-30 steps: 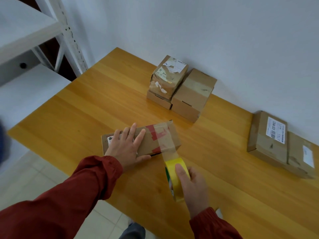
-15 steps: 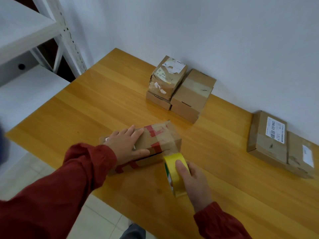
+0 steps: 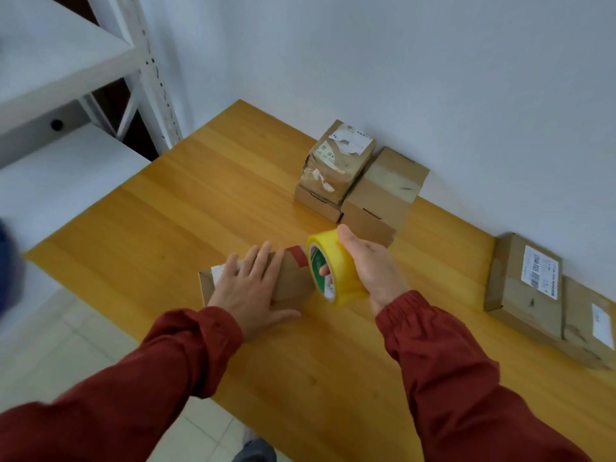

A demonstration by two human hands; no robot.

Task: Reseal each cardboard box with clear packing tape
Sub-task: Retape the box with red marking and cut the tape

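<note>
Fingers (image 3: 263,260) of the left hand (image 3: 248,291) lie straight and spread, palm flat on top of the small cardboard box (image 3: 290,283), pressing it to the worktop (image 3: 166,235); thumb sticks out along the near side of the box. Right hand (image 3: 371,270) grips the tape roll (image 3: 336,261): thumb over the outer rim, one fingertip shows inside the core, the rest curl round the far side. Roll looks yellowish, with a green and white core label, and stands on edge, covering the right end of the box. Cannot tell whether a strip runs from roll to box. Red tape (image 3: 297,256) shows on the box top just left of the roll, white label (image 3: 218,272) at its left end. Box sits near the front edge of the worktop. At the back by the wall, a box with torn labels (image 3: 336,161) sits on a flatter box (image 3: 316,204), touching a plain box (image 3: 383,191) on their right. Far right, two flat boxes side by side: one with a barcode label (image 3: 523,288), another (image 3: 590,331) partly cut off by the frame. White metal shelving (image 3: 146,71) at left, pale tiled floor (image 3: 66,335) below. Both sleeves are dark red.
</note>
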